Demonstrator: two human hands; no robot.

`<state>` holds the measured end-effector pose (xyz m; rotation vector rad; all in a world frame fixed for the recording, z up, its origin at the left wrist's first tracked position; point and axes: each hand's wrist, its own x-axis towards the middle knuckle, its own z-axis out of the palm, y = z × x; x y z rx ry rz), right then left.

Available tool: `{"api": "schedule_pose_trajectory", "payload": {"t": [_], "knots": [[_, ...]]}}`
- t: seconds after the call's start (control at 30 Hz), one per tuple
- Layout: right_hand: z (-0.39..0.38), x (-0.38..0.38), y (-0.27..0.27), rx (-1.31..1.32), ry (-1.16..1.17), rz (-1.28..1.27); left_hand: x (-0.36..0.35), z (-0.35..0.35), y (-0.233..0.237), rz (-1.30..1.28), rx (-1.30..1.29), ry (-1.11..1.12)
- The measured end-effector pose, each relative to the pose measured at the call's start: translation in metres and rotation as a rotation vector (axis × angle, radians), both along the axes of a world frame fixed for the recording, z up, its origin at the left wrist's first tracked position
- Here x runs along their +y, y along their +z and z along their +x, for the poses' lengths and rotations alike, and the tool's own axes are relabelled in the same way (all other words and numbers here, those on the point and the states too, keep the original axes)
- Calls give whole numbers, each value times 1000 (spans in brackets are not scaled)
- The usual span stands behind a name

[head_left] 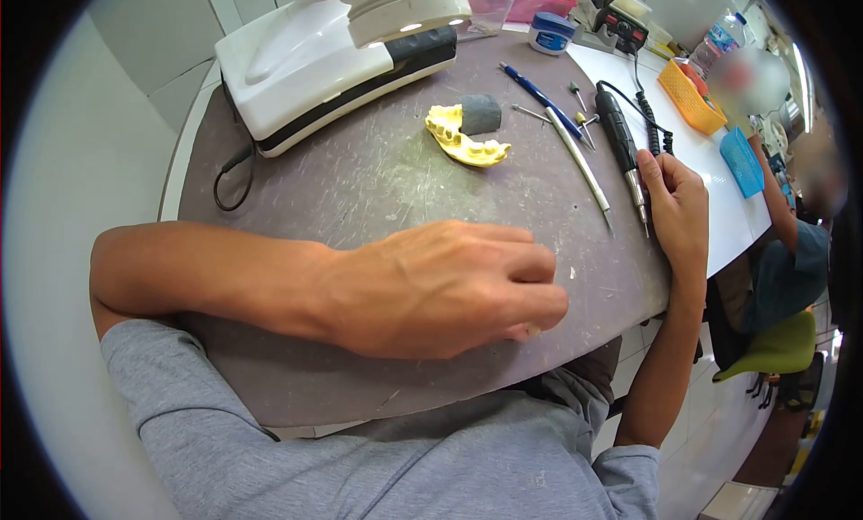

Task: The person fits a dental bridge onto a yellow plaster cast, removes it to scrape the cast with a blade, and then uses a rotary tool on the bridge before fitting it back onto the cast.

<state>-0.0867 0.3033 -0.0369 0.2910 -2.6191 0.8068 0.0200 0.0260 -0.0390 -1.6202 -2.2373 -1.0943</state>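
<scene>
My left hand (449, 291) is over the near part of the grey-brown table, back up and fingers curled under; whatever it may hold is hidden. At the right, my right hand (680, 201) has its thumb and fingers pressed together right beside the black and silver rotary handpiece (620, 135). Beyond my left hand lies a yellow dental arch model (476, 151), with a dark grey block (481, 114) against it. Between model and handpiece are a blue pen (539, 97), a white pointed tool (578, 163) and small burs, one with a green tip (575, 88).
A white machine (315, 62) stands at the back left under a lamp head (404, 12). Farther back are a blue-lidded jar (551, 33) and a pink tray (517, 3). An orange basket (690, 97) and blue basket (742, 163) are at the right. Another person sits beyond, near a green chair.
</scene>
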Motion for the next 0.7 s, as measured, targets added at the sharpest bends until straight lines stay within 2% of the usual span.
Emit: {"api": "schedule_pose_trajectory", "payload": {"t": [0.03,0.1,0.13,0.17,0.23,0.7], "knots": [[-1,1,-1,-1,-5,6,-3,0,3,3,2,4],[-1,1,-2,1,-12,10,-8,-1,22,-78,-531,138],[0,1,-2,1,-9,8,-9,-6,11,98,-717,152],[0,1,-1,2,-8,4,-10,-10,12,96,-715,149],[0,1,-2,12,-2,-11,-11,-18,14,305,-1076,143],[0,1,-2,3,17,-4,-14,-22,15,357,-1110,153]]}}
